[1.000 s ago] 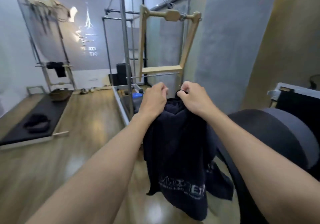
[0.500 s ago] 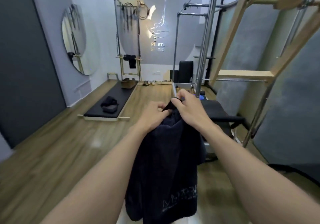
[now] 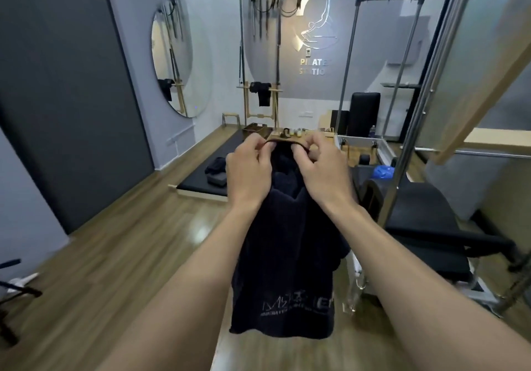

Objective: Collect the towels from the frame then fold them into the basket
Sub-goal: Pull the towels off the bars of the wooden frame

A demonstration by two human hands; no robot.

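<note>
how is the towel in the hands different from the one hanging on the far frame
The held towel is pinched at its top edge by the left hand and right hand and hangs free; the far towel is bunched over the frame crossbar, untouched. The held towel shows pale lettering near its hem; none is legible on the far towel. Both are dark.

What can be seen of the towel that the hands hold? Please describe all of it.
The towel is dark, navy or black, and looks like thick terry cloth. The left hand and right hand pinch its top edge close together, so it hangs in loose vertical folds. Pale lettering crosses it near the lower hem, too blurred to read. Its lower end hangs free above the floor.
</note>
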